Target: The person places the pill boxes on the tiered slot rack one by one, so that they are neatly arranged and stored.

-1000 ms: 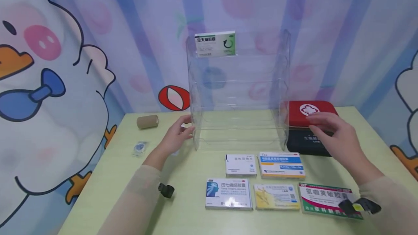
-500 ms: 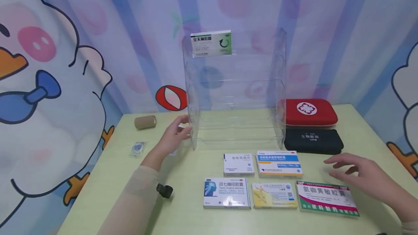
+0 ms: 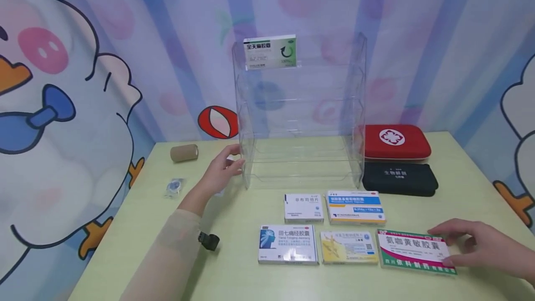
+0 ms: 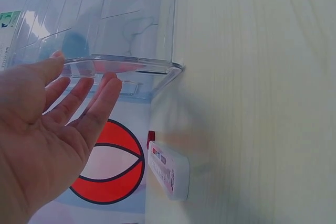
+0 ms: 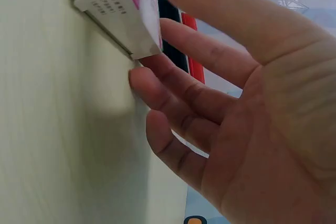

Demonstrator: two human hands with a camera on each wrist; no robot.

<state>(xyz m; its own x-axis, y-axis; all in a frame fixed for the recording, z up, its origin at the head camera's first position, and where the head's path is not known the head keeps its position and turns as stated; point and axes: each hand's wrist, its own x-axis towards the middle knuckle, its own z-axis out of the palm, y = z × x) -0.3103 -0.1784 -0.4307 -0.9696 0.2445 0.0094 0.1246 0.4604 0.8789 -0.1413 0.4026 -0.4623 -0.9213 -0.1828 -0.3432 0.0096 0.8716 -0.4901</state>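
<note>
In the head view my left hand (image 3: 219, 169) is at the left side of a clear acrylic tiered display rack (image 3: 298, 164), fingers loosely extended. The left wrist view shows its thumb and fingertips right at the rack's side edge. My right hand (image 3: 486, 247) is at the right end of a green, white and magenta medicine box (image 3: 411, 250) on the table, its thumb over the printed face and its index finger at the far edge. In the right wrist view the box's white end (image 5: 118, 22) sits between thumb and fingers. A white-green medicine box (image 3: 269, 52) stands on the rack's top tier.
Left of the held box lie a yellow-white box (image 3: 349, 247), a blue-white box (image 3: 288, 244), a small white box (image 3: 303, 208) and a blue-orange box (image 3: 355, 207). A red case (image 3: 394, 143) and black pouch (image 3: 399, 179) flank the rack; a brown roll (image 3: 184, 153) lies left.
My right hand has moved from near the red case down and right to the green-magenta box, and now grips its right end. The left hand stays at the rack's side.
</note>
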